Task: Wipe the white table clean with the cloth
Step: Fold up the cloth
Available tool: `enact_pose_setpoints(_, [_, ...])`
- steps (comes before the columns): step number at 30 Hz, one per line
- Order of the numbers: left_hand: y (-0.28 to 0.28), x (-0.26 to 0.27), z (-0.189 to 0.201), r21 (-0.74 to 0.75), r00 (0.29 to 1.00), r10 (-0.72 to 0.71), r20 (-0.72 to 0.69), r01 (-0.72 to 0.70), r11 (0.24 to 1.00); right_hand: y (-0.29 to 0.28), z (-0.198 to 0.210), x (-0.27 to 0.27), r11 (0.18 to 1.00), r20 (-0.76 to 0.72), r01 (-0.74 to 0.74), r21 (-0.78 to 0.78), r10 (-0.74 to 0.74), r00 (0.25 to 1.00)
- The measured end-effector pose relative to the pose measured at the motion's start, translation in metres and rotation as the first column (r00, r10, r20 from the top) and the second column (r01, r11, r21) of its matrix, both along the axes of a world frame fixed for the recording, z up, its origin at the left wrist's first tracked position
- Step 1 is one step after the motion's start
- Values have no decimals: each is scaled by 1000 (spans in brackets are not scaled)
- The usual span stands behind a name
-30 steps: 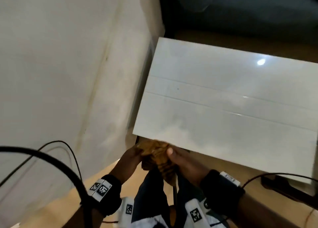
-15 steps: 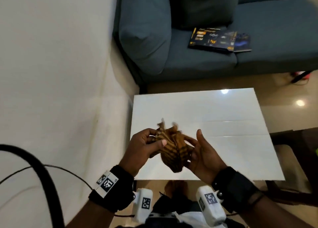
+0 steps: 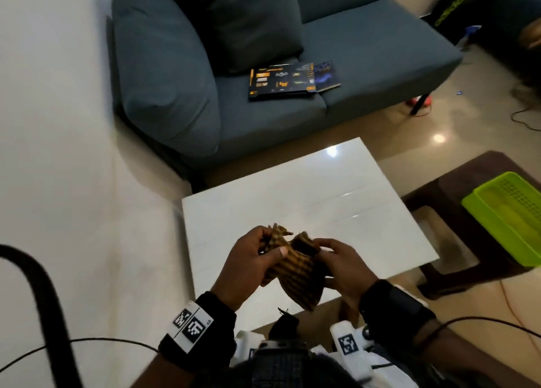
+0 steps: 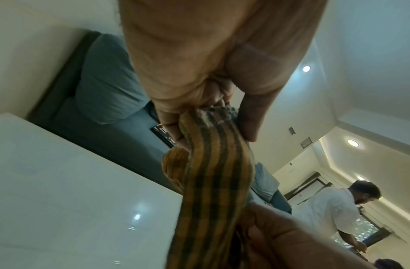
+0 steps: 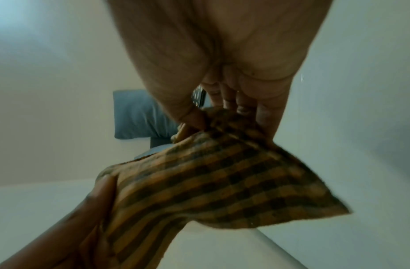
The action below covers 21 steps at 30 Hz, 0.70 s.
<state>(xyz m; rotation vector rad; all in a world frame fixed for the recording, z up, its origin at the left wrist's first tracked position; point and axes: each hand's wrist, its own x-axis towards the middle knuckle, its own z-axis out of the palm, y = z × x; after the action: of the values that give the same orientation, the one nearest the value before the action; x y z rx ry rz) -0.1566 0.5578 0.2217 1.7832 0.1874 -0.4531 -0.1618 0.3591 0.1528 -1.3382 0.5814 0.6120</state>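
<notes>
An orange and black checked cloth (image 3: 292, 266) hangs bunched between both my hands, in the air above the near part of the white table (image 3: 307, 203). My left hand (image 3: 254, 259) pinches its left end between thumb and fingers. My right hand (image 3: 336, 259) grips its right end with curled fingers. In the left wrist view the cloth (image 4: 213, 182) runs down from my left hand (image 4: 213, 112) over the glossy tabletop (image 4: 61, 182). The right wrist view shows the cloth (image 5: 211, 182) spreading below my right hand (image 5: 224, 116). The cloth is not touching the table.
A blue sofa (image 3: 366, 51) with a cushion (image 3: 164, 74) and a dark box (image 3: 282, 83) stands beyond the table. A brown stool (image 3: 456, 226) carrying a green tray (image 3: 509, 223) is to the right. A white wall (image 3: 58, 153) is at left. Another person (image 4: 333, 205) stands further off.
My hands rose with the cloth from below the table's near edge to above the tabletop. They moved slightly apart, stretching the cloth between them. The head view lifted toward the sofa.
</notes>
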Motion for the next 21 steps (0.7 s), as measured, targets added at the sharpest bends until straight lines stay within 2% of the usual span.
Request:
enact_pose_setpoints(3, [-28, 22, 2, 2, 1000, -17, 21, 17, 1000, -46, 9, 10, 992, 16, 122, -30, -122, 992])
enact_pose_setpoints(7, [-73, 51, -1, -79, 1000, -21, -2, 20, 997, -111, 15, 30, 957, 26, 253, 146, -259, 966])
enact_pose_setpoints(10, [-113, 71, -8, -75, 999, 40, 16, -39, 996, -157, 11, 44, 955, 147, 220, 201, -251, 957])
enact_pose_setpoints(12, [-143, 83, -19, 24, 994, 46, 96, -49, 999, -192, 7, 51, 980, 240, 158, 117, -182, 953])
enact_pose_setpoints(16, [-195, 101, -40, 202, 964, -47, 264, -8, 979, -253, 0, 62, 980, 367, 89, -178, -17, 930])
enact_pose_setpoints(19, [-235, 113, -48, 126, 964, -98, 246, 69, 990, -295, -1, 65, 950, 374, 14, -313, 110, 921])
enact_pose_setpoints(21, [-265, 119, -50, 75, 973, -99, 208, 85, 994, -321, -3, 64, 879, 348, -30, -476, 220, 911])
